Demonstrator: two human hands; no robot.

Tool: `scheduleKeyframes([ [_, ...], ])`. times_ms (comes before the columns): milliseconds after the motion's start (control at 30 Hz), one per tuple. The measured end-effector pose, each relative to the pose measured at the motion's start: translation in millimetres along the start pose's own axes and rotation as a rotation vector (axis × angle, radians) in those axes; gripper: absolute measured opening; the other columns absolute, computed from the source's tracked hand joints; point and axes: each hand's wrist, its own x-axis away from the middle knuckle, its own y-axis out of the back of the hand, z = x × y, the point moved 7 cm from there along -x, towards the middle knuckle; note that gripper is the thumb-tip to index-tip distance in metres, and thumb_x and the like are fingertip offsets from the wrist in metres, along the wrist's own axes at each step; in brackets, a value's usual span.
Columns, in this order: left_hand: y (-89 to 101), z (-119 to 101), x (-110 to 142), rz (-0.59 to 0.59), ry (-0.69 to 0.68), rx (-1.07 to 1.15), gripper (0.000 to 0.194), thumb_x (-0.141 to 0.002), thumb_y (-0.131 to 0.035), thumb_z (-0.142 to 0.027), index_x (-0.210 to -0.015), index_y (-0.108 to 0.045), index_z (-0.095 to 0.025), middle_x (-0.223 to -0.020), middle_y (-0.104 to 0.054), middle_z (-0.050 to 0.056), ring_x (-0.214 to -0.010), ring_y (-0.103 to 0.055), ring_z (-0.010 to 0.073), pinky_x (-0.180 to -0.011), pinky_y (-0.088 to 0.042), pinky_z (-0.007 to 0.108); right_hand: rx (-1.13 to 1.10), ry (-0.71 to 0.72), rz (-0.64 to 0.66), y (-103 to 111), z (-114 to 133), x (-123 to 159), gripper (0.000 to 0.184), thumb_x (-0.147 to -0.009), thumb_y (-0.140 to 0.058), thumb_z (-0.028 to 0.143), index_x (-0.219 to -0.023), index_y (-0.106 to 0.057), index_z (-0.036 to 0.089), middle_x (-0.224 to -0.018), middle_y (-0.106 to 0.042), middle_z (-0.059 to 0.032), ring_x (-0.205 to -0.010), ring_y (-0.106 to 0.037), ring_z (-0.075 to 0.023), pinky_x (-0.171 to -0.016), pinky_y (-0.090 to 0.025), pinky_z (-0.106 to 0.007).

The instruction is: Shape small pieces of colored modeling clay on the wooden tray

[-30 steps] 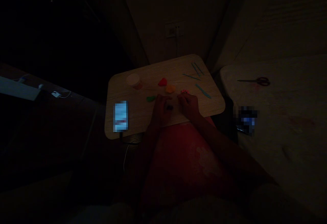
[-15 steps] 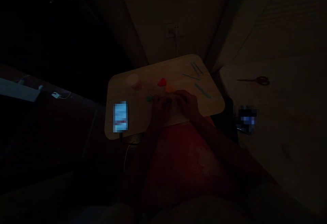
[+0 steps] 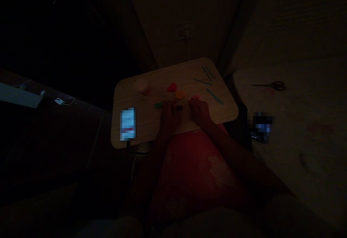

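**Surface and hands.** Wood-grain surface, rounded corners, its near edge against a red garment.

Left hand: fingers curved down, grip narrow, just beside a small dark clay piece at the middle of the near half of the surface. Whether the grip holds anything cannot be told in this dim light.

Right hand: grip narrow, apart from the left, nearest a pink clay piece; contact and hold cannot be told.

**Handling note.** Pieces this small and soft are best worked with the fingertips, under light pressure.

**Count on the surface.** Clay pieces, five: the dark and pink, plus one green clay piece, one red clay piece, one orange clay piece. Teal modelling tools, four: three slender, one broad. Pale tub, one. Pixelated phone, one.

**Off the surface.** Scissors, one pair.
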Motion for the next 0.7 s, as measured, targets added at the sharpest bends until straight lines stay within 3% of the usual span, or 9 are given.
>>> scheduleKeyframes([
  [133,1.7,-2,0,-0.009,-0.011,0.016,0.026,-0.087,-0.058,-0.011,-0.11,-0.056,-0.021,-0.11,-0.059,0.009,-0.105,-0.059,0.0249,-0.097,-0.05,0.042,-0.008,0.0,0.02,-1,6,-2,0.045,-0.102,-0.035,0.06,-0.075,-0.045,0.026,-0.069,-0.051,-0.0003,-0.068,-0.047,-0.0188,-0.08,-0.045,-0.037],
  [333,3.2,-1,0,-0.015,0.014,0.044,0.019,-0.091,-0.057,-0.014,-0.108,-0.056,-0.022,-0.108,-0.059,0.009,-0.104,-0.059,0.024,-0.095,-0.05,0.041,-0.081,-0.071,0.039,-1,-1,-2,0.036,-0.101,-0.046,0.049,-0.082,-0.062,0.023,-0.073,-0.066,-0.0026,-0.071,-0.06,-0.0182,-0.076,-0.049,-0.034],
  [500,3.3,2,-1,-0.027,0.027,0.043,0.013,-0.092,-0.057,-0.016,-0.104,-0.056,-0.021,-0.105,-0.059,0.008,-0.101,-0.059,0.0239,-0.093,-0.05,0.041,-0.168,-0.117,0.102,-11,-12,1,0.039,-0.103,-0.04,0.045,-0.11,-0.072,0.023,-0.083,-0.078,-0.0059,-0.063,-0.068,-0.0179,-0.064,-0.054,-0.033],
  [600,3.6,2,-1,-0.03,0.025,0.047,0.013,-0.092,-0.058,-0.016,-0.103,-0.057,-0.021,-0.104,-0.059,0.008,-0.098,-0.058,0.0235,-0.091,-0.05,0.04,-0.191,-0.124,0.108,-13,-13,1,0.041,-0.103,-0.04,0.045,-0.125,-0.068,0.024,-0.099,-0.08,-0.0086,-0.074,-0.075,-0.0198,-0.066,-0.057,-0.033],
  [700,4.1,0,-2,-0.02,0.02,0.048,0.012,-0.091,-0.058,-0.014,-0.101,-0.058,-0.021,-0.103,-0.058,0.007,-0.097,-0.058,0.0239,-0.09,-0.051,0.041,-0.157,-0.089,0.121,-11,-9,0,0.039,-0.102,-0.043,0.041,-0.124,-0.07,0.025,-0.101,-0.081,-0.0085,-0.082,-0.077,-0.021,-0.075,-0.06,-0.036],
])
